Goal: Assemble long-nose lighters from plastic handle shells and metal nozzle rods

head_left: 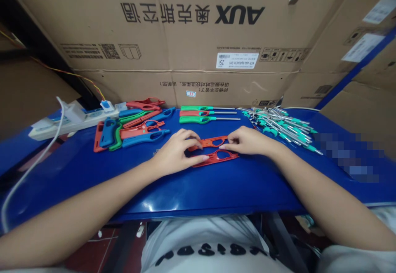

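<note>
Two red lighter handle halves lie one behind the other on the blue table, hollow sides up. My left hand (177,151) curls its fingers over the left end of the far handle half (213,142). Its thumb rests on the near handle half (216,158). With thumb and finger closed together, my right hand (247,141) pinches the right end of the far half. Beyond my hands, three long-necked lighters (198,113), two green and one red, lie side by side with their metal tubes pointing right.
Left of my hands is a pile of red, blue and green handle halves (107,135). Metal lighter tubes with teal parts (281,124) are heaped at the right. A white power strip (46,129) with cables sits at the far left. A cardboard wall (185,38) bounds the table's back.
</note>
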The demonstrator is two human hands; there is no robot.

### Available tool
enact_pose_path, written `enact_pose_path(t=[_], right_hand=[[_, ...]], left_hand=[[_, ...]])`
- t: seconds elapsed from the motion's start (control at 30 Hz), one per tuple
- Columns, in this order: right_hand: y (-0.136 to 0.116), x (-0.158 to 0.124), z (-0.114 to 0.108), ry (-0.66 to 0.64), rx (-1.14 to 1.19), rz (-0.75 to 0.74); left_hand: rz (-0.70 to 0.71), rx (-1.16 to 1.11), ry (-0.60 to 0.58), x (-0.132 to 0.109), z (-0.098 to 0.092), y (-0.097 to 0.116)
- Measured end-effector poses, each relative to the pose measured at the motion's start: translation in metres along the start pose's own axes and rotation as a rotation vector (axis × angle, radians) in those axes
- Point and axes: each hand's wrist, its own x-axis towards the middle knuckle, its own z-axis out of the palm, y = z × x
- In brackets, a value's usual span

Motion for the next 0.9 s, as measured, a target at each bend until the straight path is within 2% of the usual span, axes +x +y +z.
enact_pose_path(t=[0.13, 0.27, 0.37, 0.43, 0.5, 0.6, 0.9], right_hand=[[0.011, -0.005, -0.017, 0.185, -0.166, 0.242], [0.036, -0.018, -0.042, 0.280, -0.272, 0.593], [0.059, -0.029, -0.056, 0.269, -0.286, 0.837], [0.072, -0.035, -0.061, 0.205, -0.289, 0.952], [0.083, -0.038, -0.062, 0.139, -0.271, 1.009], [0.094, -0.038, -0.059, 0.088, -0.239, 1.017], [0.098, -0.030, -0.053, 0.085, -0.219, 1.020]], left_hand=[[0.044, 0.055, -0.069, -0.002, -0.001, 0.005], [0.059, 0.063, -0.117, -0.003, -0.001, 0.003], [0.038, 0.051, -0.143, -0.002, 0.000, 0.000], [0.035, 0.032, -0.141, -0.001, 0.000, -0.001], [0.044, 0.014, -0.130, 0.000, -0.001, -0.004], [0.066, -0.005, -0.114, 0.001, -0.002, -0.007], [0.053, -0.009, -0.134, 0.000, -0.004, -0.012]])
